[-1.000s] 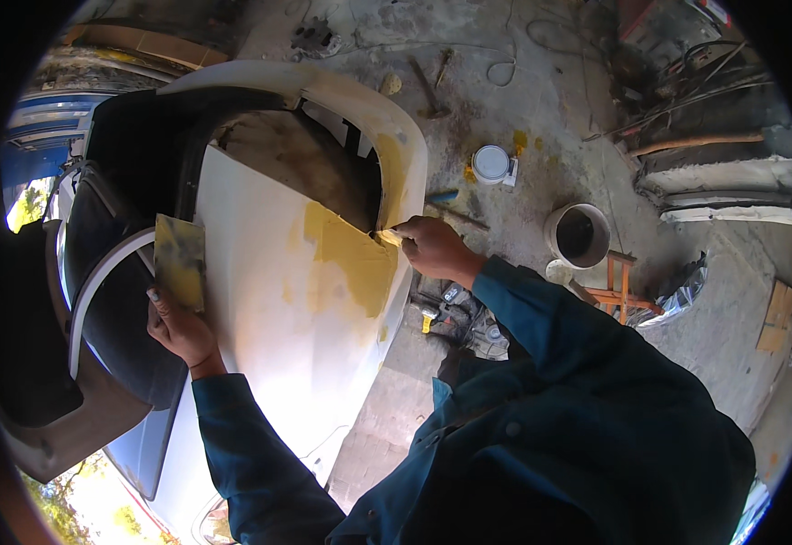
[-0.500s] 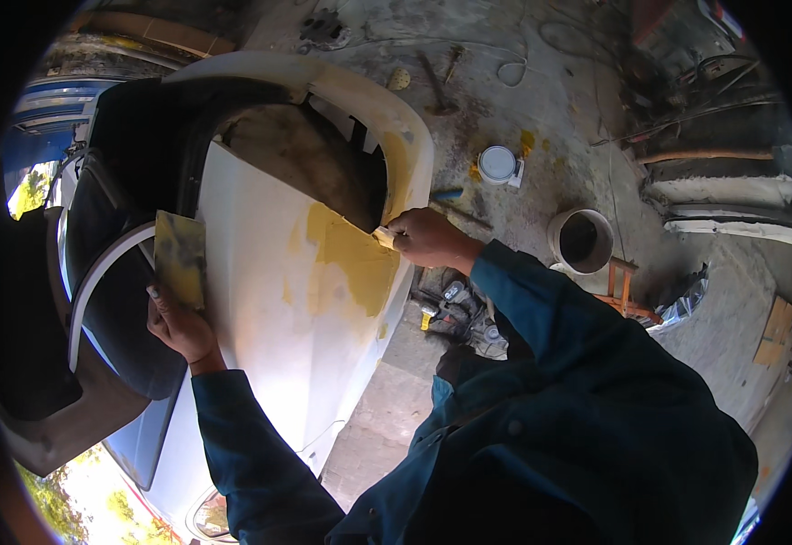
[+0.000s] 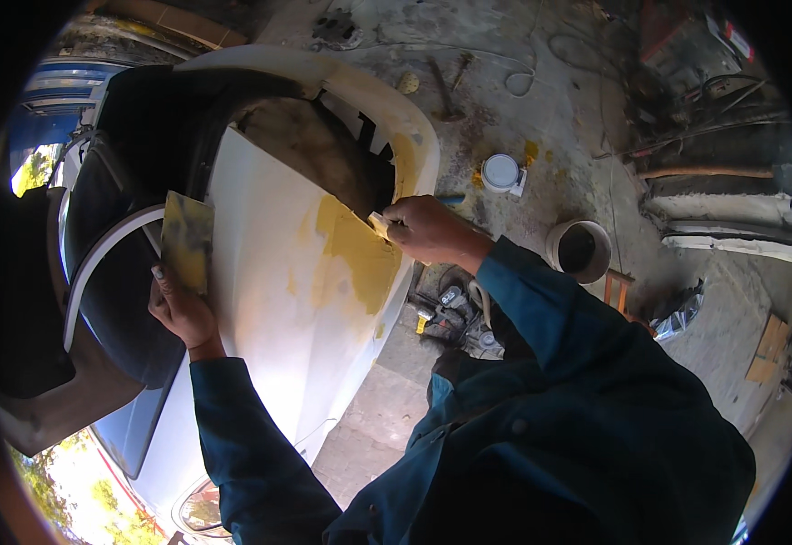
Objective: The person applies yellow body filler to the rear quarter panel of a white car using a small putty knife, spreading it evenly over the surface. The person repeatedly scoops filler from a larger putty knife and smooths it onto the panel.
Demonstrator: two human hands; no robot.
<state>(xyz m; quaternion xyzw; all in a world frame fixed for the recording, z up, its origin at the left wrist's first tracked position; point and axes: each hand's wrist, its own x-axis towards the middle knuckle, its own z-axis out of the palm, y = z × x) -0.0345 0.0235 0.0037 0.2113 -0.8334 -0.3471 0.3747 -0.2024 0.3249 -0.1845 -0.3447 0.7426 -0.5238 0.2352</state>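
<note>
My left hand [image 3: 181, 309] grips a flat rectangular board [image 3: 187, 241] smeared with yellow and dark paste, held upright over the left side of a car body. My right hand [image 3: 428, 232] is closed on a small pale spreader [image 3: 381, 225], pressed to the edge of the white body panel [image 3: 260, 272]. Yellow filler [image 3: 355, 268] covers that panel's corner. Beyond it is an opening [image 3: 314, 145] with a dingy brown interior and a dark rim, framed by a white, filler-marked edge [image 3: 410, 136].
On the concrete floor are a round can [image 3: 499, 169], a bucket [image 3: 579, 247], a wooden stool [image 3: 618, 292], power tools [image 3: 450, 318] and a cable [image 3: 519, 82]. Dark trim pieces [image 3: 33, 318] stand at the left, and long parts [image 3: 714, 204] lie along the right.
My right hand and spreader have shifted slightly left and up along the panel edge. My left hand and board moved a little upward in view, along with the car body.
</note>
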